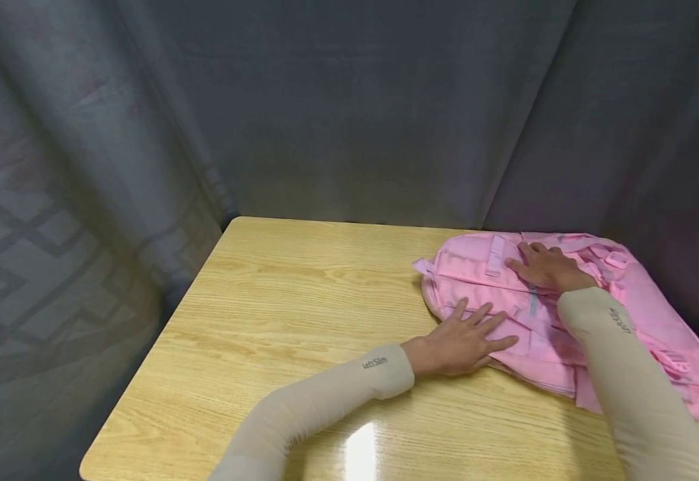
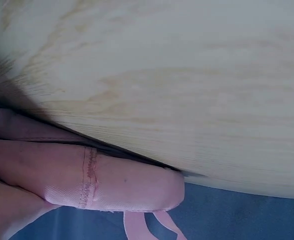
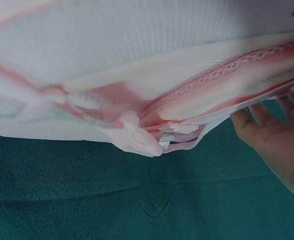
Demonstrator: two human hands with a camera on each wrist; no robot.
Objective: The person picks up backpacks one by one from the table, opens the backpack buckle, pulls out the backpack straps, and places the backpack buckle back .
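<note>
A pink backpack (image 1: 476, 267) lies flat on the right part of the wooden table, its straps and buckles facing up. My left hand (image 1: 454, 341) rests on its near left edge with the fingers spread. Further back, my right hand (image 1: 544, 267) lies on the upper side of the bag, fingers extended over the fabric. In the left wrist view the bag's pink edge (image 2: 127, 182) and a loop of strap show. The right wrist view has my right hand (image 3: 277, 135) against the pink fabric (image 3: 187, 95), beside a zipper and a buckle.
The wooden table (image 1: 277, 300) has rounded corners, and the bag reaches its right edge. Dark grey curtains (image 1: 355, 113) hang behind it and a patterned curtain (image 1: 43, 267) at the left. Both forearms wear beige sleeves (image 1: 331, 387).
</note>
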